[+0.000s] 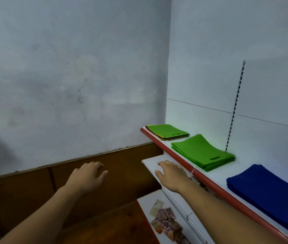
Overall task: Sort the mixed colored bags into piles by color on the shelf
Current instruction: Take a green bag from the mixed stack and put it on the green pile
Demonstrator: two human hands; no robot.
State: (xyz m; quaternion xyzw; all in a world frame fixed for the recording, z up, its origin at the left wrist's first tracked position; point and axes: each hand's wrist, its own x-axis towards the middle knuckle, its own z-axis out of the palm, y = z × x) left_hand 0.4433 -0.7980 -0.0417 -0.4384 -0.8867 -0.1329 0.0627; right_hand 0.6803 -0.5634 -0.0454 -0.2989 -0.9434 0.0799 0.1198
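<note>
Green pile (203, 152) and blue pile (266, 185) lie sorted on the shelf (245, 166), the mixed stack (167, 131) seems left, while left hand (88, 176) and right hand (171, 173) reach out loose and empty

Pale blue wall (69, 67); brown wood wainscot (25, 187); reddish wood floor (115, 224).
</note>
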